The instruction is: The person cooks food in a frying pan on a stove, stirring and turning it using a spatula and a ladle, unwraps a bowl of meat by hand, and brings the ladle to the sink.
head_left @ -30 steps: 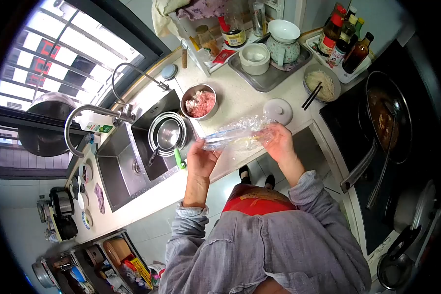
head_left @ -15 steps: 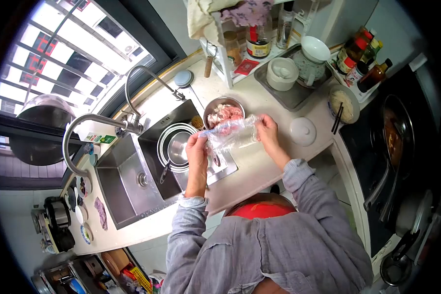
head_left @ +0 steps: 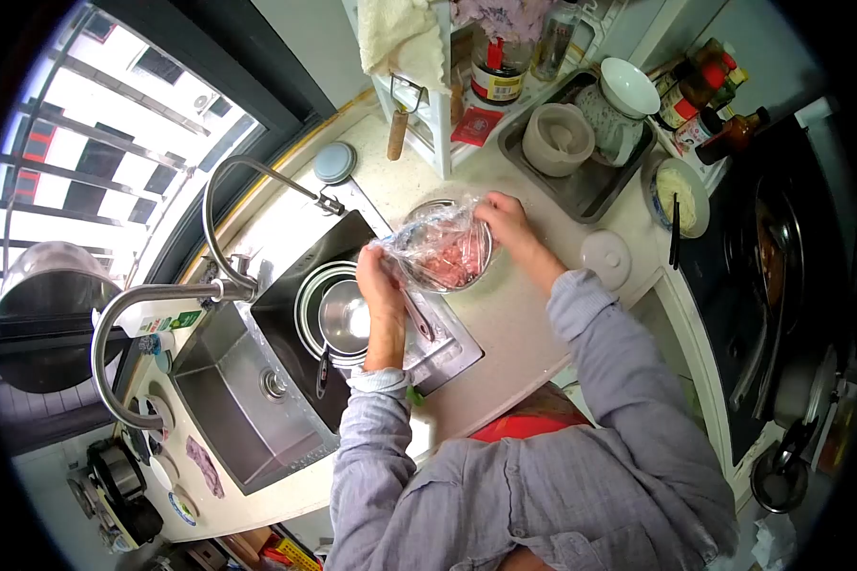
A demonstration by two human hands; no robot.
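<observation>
Along the pale countertop (head_left: 533,333), just beside the steel sink (head_left: 248,409), a metal bowl (head_left: 488,261) sits beneath clear plastic film (head_left: 408,249) held over its pink meat (head_left: 462,262), the left hand (head_left: 381,287) and right hand (head_left: 507,225) each clamped on opposite ends of the film.

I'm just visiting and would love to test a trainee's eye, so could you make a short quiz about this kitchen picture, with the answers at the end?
1. True or false: only the right hand is gripping the clear plastic.
2. What is in the metal bowl behind the plastic?
a) green beans
b) pinkish meat
c) whole eggs
3. Is the black cooktop nearer the right hand or the left hand?

Key:
1. False; both hands grip it, one at each side.
2. b, pinkish meat.
3. The right hand.
</observation>
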